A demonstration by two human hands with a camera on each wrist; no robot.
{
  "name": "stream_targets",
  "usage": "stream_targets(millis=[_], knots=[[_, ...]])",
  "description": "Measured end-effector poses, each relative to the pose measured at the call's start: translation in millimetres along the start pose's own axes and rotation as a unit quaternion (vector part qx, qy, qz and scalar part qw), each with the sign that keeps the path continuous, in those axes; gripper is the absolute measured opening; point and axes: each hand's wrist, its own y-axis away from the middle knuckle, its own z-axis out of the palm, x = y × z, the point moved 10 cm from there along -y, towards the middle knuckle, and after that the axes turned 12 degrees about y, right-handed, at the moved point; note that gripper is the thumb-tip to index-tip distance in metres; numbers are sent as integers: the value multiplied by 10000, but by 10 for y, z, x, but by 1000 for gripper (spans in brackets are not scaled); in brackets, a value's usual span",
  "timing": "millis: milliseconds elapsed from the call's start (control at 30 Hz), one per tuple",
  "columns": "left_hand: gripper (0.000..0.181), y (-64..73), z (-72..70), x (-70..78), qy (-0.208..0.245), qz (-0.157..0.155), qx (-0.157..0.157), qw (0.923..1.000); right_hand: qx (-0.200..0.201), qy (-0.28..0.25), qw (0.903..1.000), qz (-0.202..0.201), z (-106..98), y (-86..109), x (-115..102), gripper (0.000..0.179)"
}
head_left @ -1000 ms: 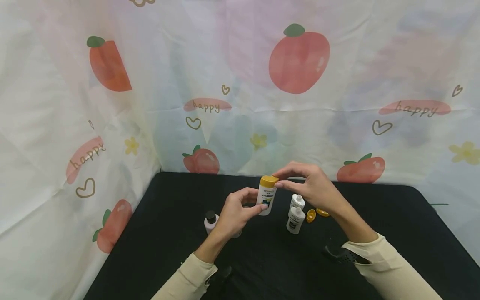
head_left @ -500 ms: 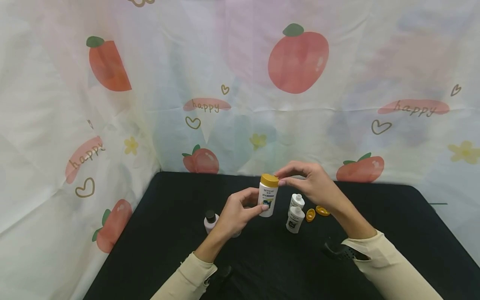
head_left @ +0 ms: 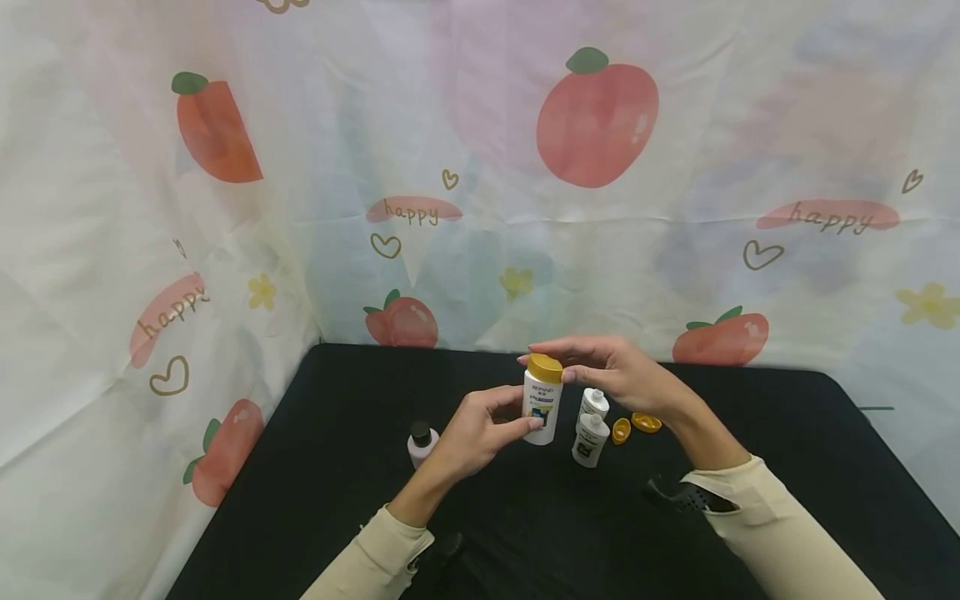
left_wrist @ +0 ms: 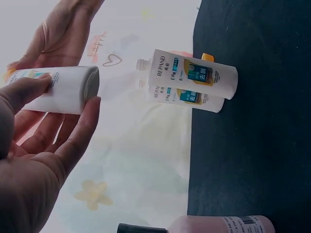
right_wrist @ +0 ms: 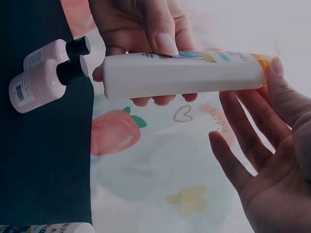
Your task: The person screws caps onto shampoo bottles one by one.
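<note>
My left hand (head_left: 476,429) holds a white shampoo bottle (head_left: 542,408) above the table, its thumb across the label and its fingers behind. The bottle stands nearly upright with a yellow flip-top cap (head_left: 545,367) on it. At that cap, my right hand (head_left: 622,367) pinches with the thumb on the near side and the index finger on the far side. In the right wrist view its other fingers (right_wrist: 252,126) spread out below the bottle. Two similar white bottles without caps, a front one (head_left: 590,440) and a rear one (head_left: 595,402), stand to the right.
Two yellow caps (head_left: 621,431) lie right of the capless bottles on the black table (head_left: 570,533). Two pink bottles (right_wrist: 41,85) with black caps stand at the left, partly behind my left forearm in the head view. A printed curtain (head_left: 465,275) hangs behind.
The bottle and my left hand have shifted slightly right and down. My right hand has drawn back from the cap's edge and taken a new grip, its fingers reaching farther across the cap.
</note>
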Motion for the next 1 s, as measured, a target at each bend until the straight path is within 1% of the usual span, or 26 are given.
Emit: stream_targets(millis=[67, 133, 367, 567, 800, 900, 1000], knots=[[35, 3, 3, 5, -13, 13, -17, 10000, -102, -125, 9999, -61, 21, -4, -9, 46], [34, 6, 2, 7, -31, 25, -9, 10000, -98, -102, 9999, -73, 24, -2, -14, 45], [34, 12, -33, -13, -152, 82, 209, 9996, 195, 364, 9991, -51, 7, -1, -22, 49], [35, 12, -47, -11, -210, 127, 311, 9992, 463, 633, 9968, 133, 0, 12, 13, 47], [35, 11, -55, -4, -282, 150, 365, 9988, 756, 728, 9936, 411, -32, 30, 22, 41], [34, 7, -55, -2, -253, 138, 361, 9989, 746, 722, 9934, 482, -40, 27, 33, 40], [33, 2, -58, -6, -188, 99, 357, 9991, 638, 647, 9949, 443, -38, 16, 37, 43]])
